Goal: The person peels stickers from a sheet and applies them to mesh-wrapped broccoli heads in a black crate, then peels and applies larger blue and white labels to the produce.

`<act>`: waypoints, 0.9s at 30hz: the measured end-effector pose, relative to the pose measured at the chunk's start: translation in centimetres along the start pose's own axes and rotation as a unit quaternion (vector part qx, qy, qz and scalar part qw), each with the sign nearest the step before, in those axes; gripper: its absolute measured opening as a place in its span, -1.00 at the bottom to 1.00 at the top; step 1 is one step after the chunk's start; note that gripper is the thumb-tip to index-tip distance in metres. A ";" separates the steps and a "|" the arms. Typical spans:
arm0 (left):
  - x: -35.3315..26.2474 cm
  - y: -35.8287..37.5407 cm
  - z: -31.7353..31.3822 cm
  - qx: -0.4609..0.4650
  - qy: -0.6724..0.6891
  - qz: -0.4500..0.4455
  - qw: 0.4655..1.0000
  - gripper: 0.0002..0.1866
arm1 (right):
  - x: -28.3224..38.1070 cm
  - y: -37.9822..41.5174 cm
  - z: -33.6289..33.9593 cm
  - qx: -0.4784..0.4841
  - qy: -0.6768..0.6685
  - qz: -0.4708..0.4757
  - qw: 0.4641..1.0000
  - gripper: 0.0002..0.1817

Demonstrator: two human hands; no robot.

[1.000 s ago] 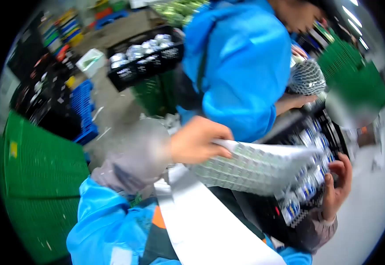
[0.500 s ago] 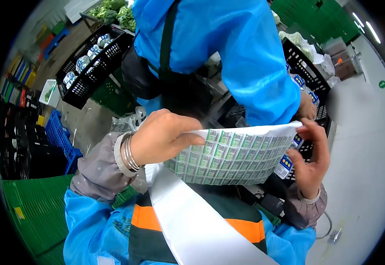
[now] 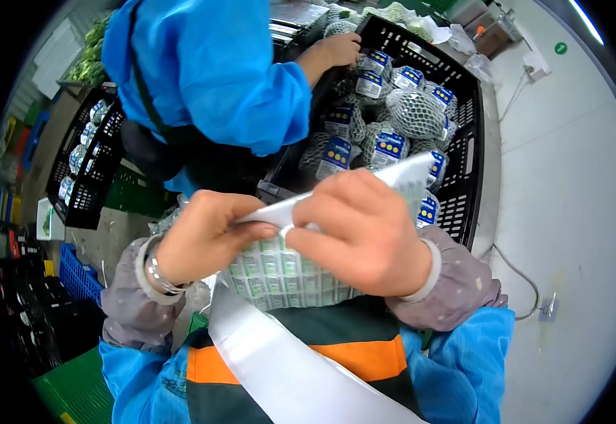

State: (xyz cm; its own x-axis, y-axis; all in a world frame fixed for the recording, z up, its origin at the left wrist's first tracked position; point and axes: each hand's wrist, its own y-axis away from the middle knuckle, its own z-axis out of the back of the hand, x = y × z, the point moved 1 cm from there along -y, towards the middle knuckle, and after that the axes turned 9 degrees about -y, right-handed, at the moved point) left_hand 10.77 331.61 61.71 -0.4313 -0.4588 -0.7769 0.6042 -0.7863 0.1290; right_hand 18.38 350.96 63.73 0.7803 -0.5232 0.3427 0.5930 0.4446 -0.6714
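Observation:
My left hand point(image 3: 212, 237) pinches the top edge of a sticker sheet point(image 3: 280, 279) covered in rows of small green and white labels. Close beside it, my right hand point(image 3: 361, 233) has its thumb and fingers pressed together at the same edge; the fingertips partly hide what they grip. The sheet's far corner rises behind my right hand. A long white strip of paper point(image 3: 273, 353) hangs from the sheet across my dark green and orange apron.
Ahead, a black crate point(image 3: 469, 152) holds several net-wrapped packs point(image 3: 417, 113) with blue labels. A co-worker in a blue smock point(image 3: 216, 78) reaches toward it. Another black crate point(image 3: 85, 205) stands left, and a white wall point(image 3: 569, 177) is at right.
My right hand has moved left from the sheet's right end to beside my left hand and closed at the edge. The view has turned right, showing more of the crate.

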 end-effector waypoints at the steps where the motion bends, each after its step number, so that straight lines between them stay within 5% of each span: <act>1: 0.0 0.1 0.4 -0.025 0.019 -0.012 0.999 -0.84 | -0.1 0.0 0.9 0.000 -0.054 -0.016 0.998 -0.86; 2: 0.0 0.3 0.8 -0.047 0.026 -0.048 0.997 -0.83 | -1.0 0.0 3.1 -0.035 -0.095 -0.061 0.993 -0.91; 3: 0.1 0.6 1.2 -0.068 0.035 -0.083 0.994 -0.82 | -2.2 0.5 5.2 -0.133 -0.224 -0.246 0.934 -0.92; 4: -0.2 1.4 2.3 -0.030 -0.011 -0.094 0.995 -0.81 | -4.9 1.7 7.6 -0.213 -0.264 -0.336 0.879 -0.96; 7: 1.4 4.4 4.9 0.035 -0.123 -0.118 0.985 -0.81 | -13.2 8.6 10.9 -0.400 -0.410 -0.410 0.710 -0.89; 13: 0.5 8.3 7.2 0.053 -0.197 -0.053 0.978 -0.67 | -15.5 15.1 1.7 -0.269 -0.365 -0.665 0.594 -0.79; 21: 0.8 5.7 5.9 0.095 -0.192 -0.097 0.972 -0.69 | -19.7 11.8 -5.7 -0.261 -0.355 -0.666 0.603 -0.80; 25: 1.2 5.4 5.4 0.107 -0.176 -0.105 0.973 -0.75 | -21.8 12.1 -8.0 -0.269 -0.287 -0.650 0.650 -0.79; 27: 1.5 4.9 5.1 0.100 -0.162 -0.121 0.974 -0.80 | -22.3 11.7 -7.3 -0.163 -0.194 -0.663 0.704 -0.79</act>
State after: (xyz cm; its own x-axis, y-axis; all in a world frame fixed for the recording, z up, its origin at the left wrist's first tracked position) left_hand 9.67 324.98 64.30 -0.7532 -0.3315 -0.5682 0.3300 -0.9376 0.1096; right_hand 6.41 362.49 43.43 -0.3843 -0.0543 0.9216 0.8234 -0.4716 0.3156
